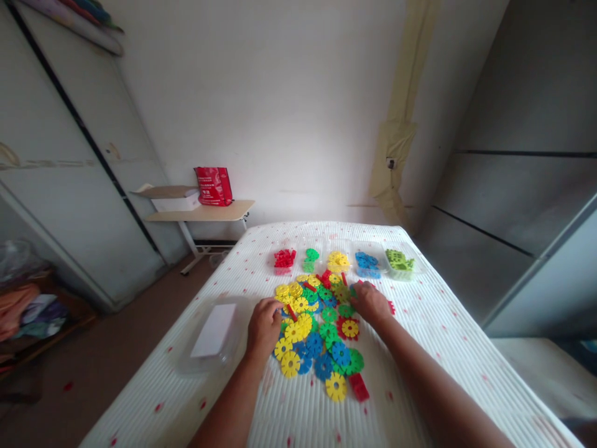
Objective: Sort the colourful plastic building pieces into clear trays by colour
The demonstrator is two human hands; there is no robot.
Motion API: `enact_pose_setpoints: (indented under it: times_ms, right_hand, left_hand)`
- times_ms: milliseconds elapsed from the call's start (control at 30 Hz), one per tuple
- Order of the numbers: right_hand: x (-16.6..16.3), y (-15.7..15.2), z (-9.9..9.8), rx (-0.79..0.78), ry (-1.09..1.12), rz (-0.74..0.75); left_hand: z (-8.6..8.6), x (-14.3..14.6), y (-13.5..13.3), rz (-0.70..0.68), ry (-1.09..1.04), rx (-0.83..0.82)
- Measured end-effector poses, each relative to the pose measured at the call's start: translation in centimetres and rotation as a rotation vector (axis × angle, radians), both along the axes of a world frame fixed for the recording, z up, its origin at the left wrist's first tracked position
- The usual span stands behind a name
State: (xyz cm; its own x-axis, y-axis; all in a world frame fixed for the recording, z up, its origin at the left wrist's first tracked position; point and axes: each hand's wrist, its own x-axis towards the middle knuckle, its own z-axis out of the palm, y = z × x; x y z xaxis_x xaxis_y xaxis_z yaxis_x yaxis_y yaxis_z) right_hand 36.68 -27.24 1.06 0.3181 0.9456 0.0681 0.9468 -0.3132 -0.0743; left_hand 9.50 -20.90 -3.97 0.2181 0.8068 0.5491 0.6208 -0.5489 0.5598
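A loose pile of notched plastic discs in yellow, green, blue and red lies in the middle of the table, with several red bars and blocks among them. My left hand (265, 323) is at the pile's left edge, fingers curled beside the yellow discs (301, 305); what they hold, if anything, is hidden. At the right edge, my right hand (372, 302) bends its fingers down beside a green disc (346, 310) and red pieces; its fingertips are partly hidden. A red block (359, 387) sits at the pile's near end, next to a yellow disc (336, 387).
Behind the pile stand clear containers of red pieces (283, 259), green discs (310, 256), yellow discs (338, 260), blue discs (367, 261) and light green pieces (399, 261). A clear plastic lid with a white card (214, 330) lies left. A side table (209, 213) bears a red bag (213, 186).
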Motion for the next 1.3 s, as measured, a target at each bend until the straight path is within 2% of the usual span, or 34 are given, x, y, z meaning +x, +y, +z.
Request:
enact_pose_setpoints:
  times_ms: [200,433,800,1000,1167,1300]
  right_hand:
    - [0.4,0.0,0.2,-0.011,0.021,-0.021]
    - [1.2,-0.2,-0.3,0.045,0.191,-0.082]
    - [1.2,-0.7,-0.3,0.161,0.196,0.018]
    - [-0.7,0.3,2.4,0.262,0.096,0.160]
    - [-3.3,5.2,5.8,0.358,-0.012,0.240]
    - [-5.0,9.0,7.1,0.331,-0.035,0.236]
  left_hand:
    - [0.1,0.0,0.0,0.002,0.006,-0.002]
    - [0.1,0.0,0.0,-0.001,0.007,-0.012]
    - [0.2,0.0,-0.1,0.004,-0.019,-0.030]
    - [0.2,0.0,-0.1,0.009,-0.009,-0.035]
    - [0.2,-0.1,-0.1,-0.004,-0.004,-0.031]
    - [0.0,-0.1,-0.1,0.006,-0.008,-0.046]
